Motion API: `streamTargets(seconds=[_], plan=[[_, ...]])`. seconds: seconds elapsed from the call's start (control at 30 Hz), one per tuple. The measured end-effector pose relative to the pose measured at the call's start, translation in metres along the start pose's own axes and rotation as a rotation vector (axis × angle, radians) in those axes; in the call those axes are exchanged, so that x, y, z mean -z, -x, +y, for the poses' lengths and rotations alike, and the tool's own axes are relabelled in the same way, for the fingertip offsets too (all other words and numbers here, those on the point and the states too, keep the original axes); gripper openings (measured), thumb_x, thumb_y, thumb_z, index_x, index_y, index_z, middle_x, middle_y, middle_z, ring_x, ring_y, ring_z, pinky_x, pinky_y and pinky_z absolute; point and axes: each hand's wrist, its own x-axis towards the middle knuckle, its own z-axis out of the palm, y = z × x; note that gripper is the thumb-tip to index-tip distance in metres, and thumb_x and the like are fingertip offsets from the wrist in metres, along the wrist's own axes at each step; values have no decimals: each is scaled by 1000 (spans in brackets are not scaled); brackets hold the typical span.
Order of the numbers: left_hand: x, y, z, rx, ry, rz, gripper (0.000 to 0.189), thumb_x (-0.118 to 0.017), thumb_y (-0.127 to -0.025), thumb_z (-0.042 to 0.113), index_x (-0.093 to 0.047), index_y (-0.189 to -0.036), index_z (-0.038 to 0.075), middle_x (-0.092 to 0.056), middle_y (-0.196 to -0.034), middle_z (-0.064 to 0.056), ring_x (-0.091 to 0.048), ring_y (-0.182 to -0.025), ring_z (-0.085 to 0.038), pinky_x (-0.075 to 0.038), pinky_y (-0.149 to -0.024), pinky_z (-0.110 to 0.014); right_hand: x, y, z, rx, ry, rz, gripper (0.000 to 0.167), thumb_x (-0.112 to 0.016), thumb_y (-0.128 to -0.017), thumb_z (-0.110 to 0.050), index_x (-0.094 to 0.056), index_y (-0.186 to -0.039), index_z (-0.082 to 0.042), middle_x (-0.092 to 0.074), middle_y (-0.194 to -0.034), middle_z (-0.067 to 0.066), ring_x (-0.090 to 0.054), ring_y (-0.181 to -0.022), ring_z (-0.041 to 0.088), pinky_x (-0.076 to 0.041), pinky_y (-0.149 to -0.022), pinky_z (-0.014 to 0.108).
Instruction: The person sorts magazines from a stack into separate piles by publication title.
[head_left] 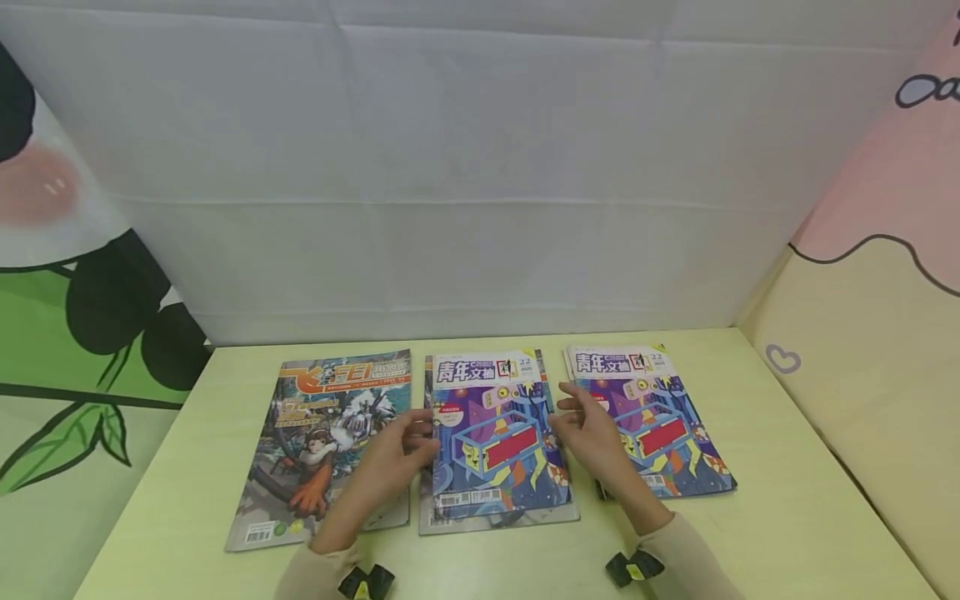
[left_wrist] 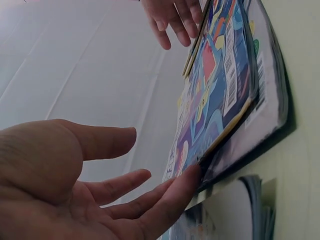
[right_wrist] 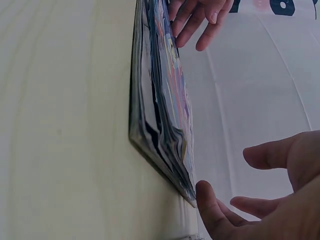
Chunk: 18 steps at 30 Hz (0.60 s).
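Observation:
A purple-and-blue magazine (head_left: 501, 442) lies on top of a larger grey-edged magazine (head_left: 517, 521) in the middle of the table. My left hand (head_left: 393, 454) is at the left edge of this pair, its fingers loosely extended; in the left wrist view, a fingertip (left_wrist: 192, 175) meets the edge of the magazines. On the other side, my right hand (head_left: 596, 433) stands by the right edge with fingers loosely bent and thumb apart, pinching nothing. The right wrist view shows its fingertip (right_wrist: 204, 192) close to the magazine corner; whether they touch, I cannot tell.
To the left lies a large magazine (head_left: 277, 475) with an orange title and a cartoon figure. On the right, a matching purple magazine (head_left: 667, 408) tops another pile. A white cloth wall (head_left: 480, 183) rises behind the pale yellow table (head_left: 787, 500); patterned panels flank it.

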Motion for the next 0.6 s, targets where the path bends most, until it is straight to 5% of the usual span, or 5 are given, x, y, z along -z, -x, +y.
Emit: streamTargets(seconds=[0.6], plan=[[-7,-1,-1,59,61,15,53,-74,-107,10,-57,-155,-3,-71,-138,-25,-73,-123,-41,-66,-96,-50,2,2,3,-51,99,-60,67,-77,-104,-15,-49,-161,6,-67,-135,23,-70,-107,29,-64,-85,42]])
